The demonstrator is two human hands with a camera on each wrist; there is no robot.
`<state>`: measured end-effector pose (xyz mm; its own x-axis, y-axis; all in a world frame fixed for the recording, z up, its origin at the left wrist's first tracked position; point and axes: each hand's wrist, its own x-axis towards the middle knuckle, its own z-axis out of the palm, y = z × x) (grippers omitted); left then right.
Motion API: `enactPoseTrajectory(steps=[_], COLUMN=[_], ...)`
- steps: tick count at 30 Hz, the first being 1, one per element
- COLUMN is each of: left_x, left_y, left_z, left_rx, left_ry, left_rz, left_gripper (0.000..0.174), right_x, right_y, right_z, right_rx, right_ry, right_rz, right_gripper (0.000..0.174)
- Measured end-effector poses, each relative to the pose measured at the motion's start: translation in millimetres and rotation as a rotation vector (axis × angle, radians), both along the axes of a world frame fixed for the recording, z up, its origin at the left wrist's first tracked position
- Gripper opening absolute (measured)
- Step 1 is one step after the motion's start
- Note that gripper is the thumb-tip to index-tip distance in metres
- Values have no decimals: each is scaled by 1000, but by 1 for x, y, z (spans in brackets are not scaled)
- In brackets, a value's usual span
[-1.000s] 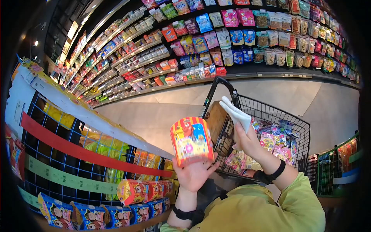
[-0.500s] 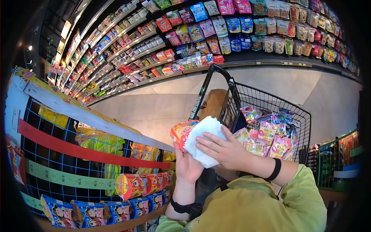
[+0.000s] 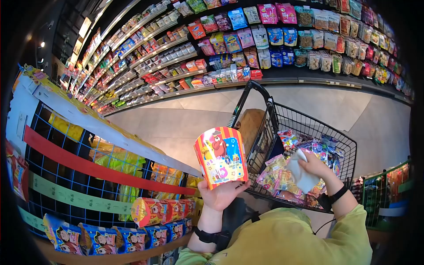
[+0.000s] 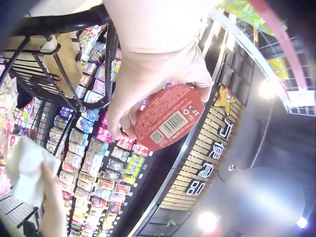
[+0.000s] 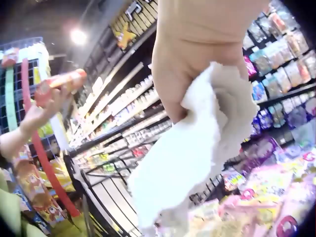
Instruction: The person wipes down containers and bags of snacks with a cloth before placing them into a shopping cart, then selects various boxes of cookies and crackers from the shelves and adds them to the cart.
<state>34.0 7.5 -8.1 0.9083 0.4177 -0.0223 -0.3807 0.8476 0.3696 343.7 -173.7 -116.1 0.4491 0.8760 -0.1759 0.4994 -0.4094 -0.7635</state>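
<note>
In the head view my left hand [image 3: 216,198] holds up a red-and-yellow striped snack carton [image 3: 221,157] with a cartoon bear on its front. Fingers and thumb spread round its lower part; the left wrist view shows the red carton base [image 4: 170,118] with a barcode. My right hand [image 3: 315,164] pinches a folded white cloth [image 3: 303,177], which hangs over the snack bags [image 3: 276,176] in the cart. Seen from the right wrist, the cloth [image 5: 182,148] droops loosely from the fingers, its lower edge overlapping the pink bags.
A black wire shopping cart [image 3: 353,154] stands ahead to the right. On the left is a wire display rack [image 3: 62,154] with red and green strips, similar red cartons [image 3: 152,212] and blue snack packs [image 3: 104,240]. Stocked shelves [image 3: 282,81] line the far side of the aisle.
Half a second ago my right hand pressed the cloth against the carton in my left hand. Now the cloth is away to the right over the cart, and the carton's front faces up.
</note>
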Motion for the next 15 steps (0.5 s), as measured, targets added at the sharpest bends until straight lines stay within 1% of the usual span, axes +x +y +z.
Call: enactPoseTrajectory(steps=[1,2,3,5,6,7,9,11,12,13,14,15], left_x=[2,5,6,7,7,6,5,7,10,15,19,19], left_y=[-1,-3,-3,-4,-4,-4,-5,-8,-12,-18,-22,-25], left_z=[3,6,8,11,11,10,11,16,19,22,27,32], left_rx=[23,28,29,59,59,57,52,149,147,391,634,631], left_ry=[-13,-24,-26,-16,-17,-20,-21,68,66,259,452,449], left_rz=[-28,-48,-49,-85,-84,-83,-80,30,31,243,455,458], left_gripper=[100,104,104,104,104,104,104,102,102,100,99,99], right_x=[9,14,16,20,20,15,-1,-14,-27,-44,-62,-80], right_y=[-8,-14,-18,-25,-25,-24,-16,5,15,24,31,39], right_z=[-27,-43,-48,-57,-53,-41,-10,31,60,89,115,134], right_rx=[-112,-224,-224,-465,-526,-527,-430,-109,44,195,267,336], right_ry=[70,140,139,-40,-54,-54,-492,-352,-169,17,256,496], right_rz=[-23,-47,-48,-69,-115,-114,-113,-5,110,223,274,324], right_gripper=[35,38,38,53,63,63,63,64,62,61,62,64])
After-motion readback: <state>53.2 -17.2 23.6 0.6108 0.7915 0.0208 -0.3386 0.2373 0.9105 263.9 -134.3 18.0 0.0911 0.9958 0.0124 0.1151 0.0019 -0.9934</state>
